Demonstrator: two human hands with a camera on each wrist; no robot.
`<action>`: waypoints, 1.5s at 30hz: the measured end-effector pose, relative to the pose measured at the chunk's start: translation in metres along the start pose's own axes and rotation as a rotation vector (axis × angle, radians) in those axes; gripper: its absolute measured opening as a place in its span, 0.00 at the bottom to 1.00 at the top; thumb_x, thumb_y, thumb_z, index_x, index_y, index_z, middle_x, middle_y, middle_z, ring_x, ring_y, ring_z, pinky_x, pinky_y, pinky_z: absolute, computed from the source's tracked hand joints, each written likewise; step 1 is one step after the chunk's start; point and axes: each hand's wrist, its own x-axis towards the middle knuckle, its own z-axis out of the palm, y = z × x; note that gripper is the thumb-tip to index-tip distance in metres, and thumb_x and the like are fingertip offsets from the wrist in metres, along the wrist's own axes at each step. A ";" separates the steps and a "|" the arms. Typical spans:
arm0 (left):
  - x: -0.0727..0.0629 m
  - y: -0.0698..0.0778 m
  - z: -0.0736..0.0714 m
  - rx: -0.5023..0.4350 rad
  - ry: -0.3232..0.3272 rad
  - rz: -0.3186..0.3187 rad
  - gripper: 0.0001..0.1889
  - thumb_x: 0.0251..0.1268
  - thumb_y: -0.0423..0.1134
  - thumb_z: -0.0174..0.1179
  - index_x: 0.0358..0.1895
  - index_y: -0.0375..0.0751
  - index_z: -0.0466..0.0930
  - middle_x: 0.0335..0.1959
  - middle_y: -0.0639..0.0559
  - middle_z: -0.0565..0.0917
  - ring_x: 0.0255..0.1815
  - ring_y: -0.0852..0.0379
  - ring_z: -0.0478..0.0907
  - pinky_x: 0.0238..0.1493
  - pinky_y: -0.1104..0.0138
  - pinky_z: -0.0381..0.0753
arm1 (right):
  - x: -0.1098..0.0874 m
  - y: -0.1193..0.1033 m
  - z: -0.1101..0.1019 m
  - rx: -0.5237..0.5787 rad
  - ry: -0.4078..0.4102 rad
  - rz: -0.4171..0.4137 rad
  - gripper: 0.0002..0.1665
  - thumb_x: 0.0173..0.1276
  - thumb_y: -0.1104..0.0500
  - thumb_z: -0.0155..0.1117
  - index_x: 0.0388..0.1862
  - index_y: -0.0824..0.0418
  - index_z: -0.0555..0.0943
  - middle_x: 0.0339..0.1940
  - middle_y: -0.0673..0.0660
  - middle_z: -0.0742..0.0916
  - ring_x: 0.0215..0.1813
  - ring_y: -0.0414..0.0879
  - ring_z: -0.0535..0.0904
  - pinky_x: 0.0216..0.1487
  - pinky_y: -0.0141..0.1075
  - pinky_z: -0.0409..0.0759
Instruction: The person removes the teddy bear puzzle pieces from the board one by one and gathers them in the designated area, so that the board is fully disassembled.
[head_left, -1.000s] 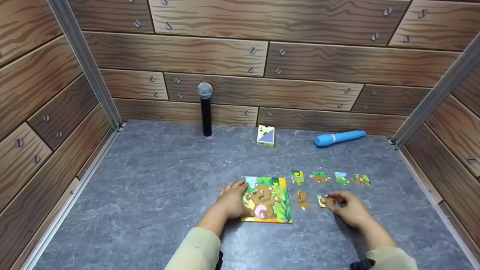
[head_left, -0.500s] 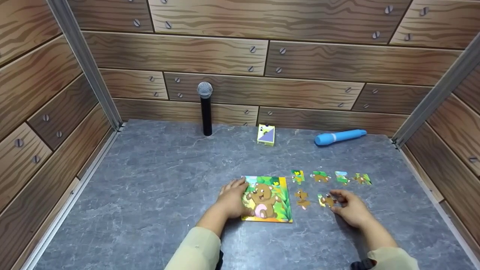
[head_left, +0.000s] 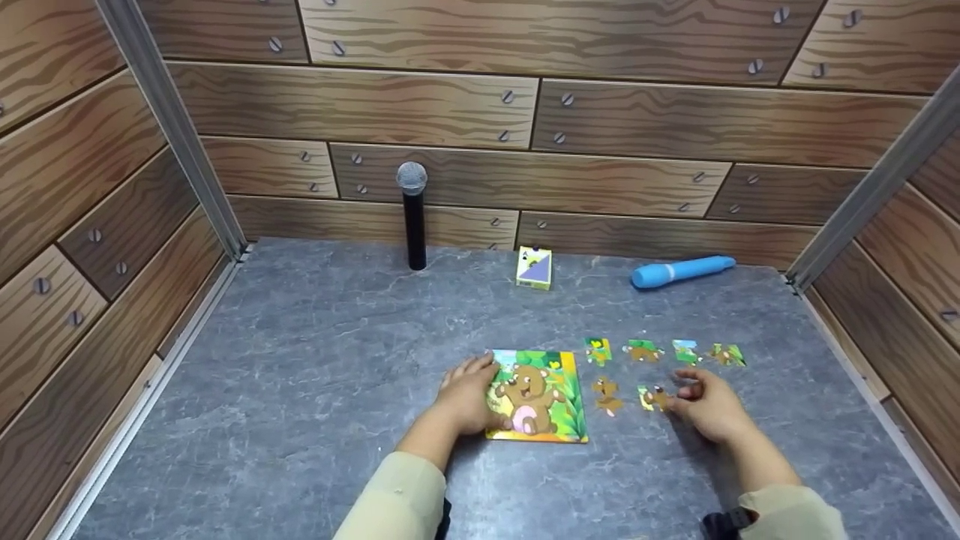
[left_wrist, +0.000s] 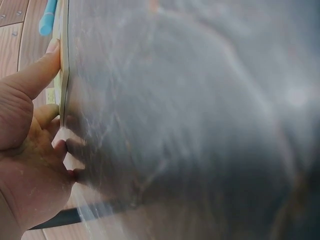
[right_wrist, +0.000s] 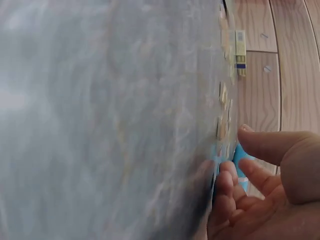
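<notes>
A square puzzle board (head_left: 534, 390) with a cartoon bear picture lies flat on the table. My left hand (head_left: 469, 394) rests on its left side, the thumb reaching over the lower left part and the fingers at the upper left corner. From the left wrist, the board's edge (left_wrist: 64, 75) shows beside the thumb. My right hand (head_left: 711, 405) is at the right end of a bear puzzle piece (head_left: 652, 398), thumb tip right beside it and index finger raised away. Thumb and index finger are apart in the right wrist view. A brown puzzle piece (head_left: 606, 397) lies between board and right hand.
Behind these lie several more puzzle pieces in a row, including a green one (head_left: 643, 350) and a blue-topped one (head_left: 685, 351). A black microphone (head_left: 414, 225) stands upright near the back wall. A card box (head_left: 534, 268) and a blue microphone-shaped object (head_left: 682, 271) are farther right.
My right index finger has lifted away from the bear piece and the right hand has shifted slightly. That piece stays on the table. My left hand keeps its place on the board.
</notes>
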 end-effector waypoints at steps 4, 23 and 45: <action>0.000 0.000 0.001 0.004 0.000 -0.006 0.51 0.54 0.49 0.82 0.80 0.38 0.67 0.85 0.46 0.61 0.85 0.38 0.51 0.84 0.42 0.46 | -0.003 -0.017 0.009 -0.011 0.032 -0.024 0.39 0.69 0.60 0.76 0.71 0.79 0.71 0.48 0.68 0.84 0.51 0.61 0.83 0.46 0.43 0.83; 0.001 0.000 0.002 -0.018 0.000 0.013 0.51 0.53 0.48 0.82 0.79 0.36 0.68 0.84 0.44 0.61 0.85 0.37 0.51 0.83 0.40 0.46 | -0.032 -0.081 0.089 0.009 -0.171 -0.193 0.33 0.57 0.65 0.83 0.61 0.73 0.82 0.40 0.57 0.84 0.40 0.47 0.79 0.41 0.40 0.82; 0.003 0.020 0.006 0.179 0.028 -0.078 0.50 0.58 0.66 0.75 0.77 0.38 0.70 0.83 0.43 0.63 0.83 0.38 0.57 0.80 0.38 0.55 | -0.033 -0.085 0.104 -0.085 -0.136 -0.113 0.27 0.57 0.67 0.83 0.56 0.66 0.87 0.42 0.54 0.86 0.45 0.47 0.80 0.52 0.50 0.83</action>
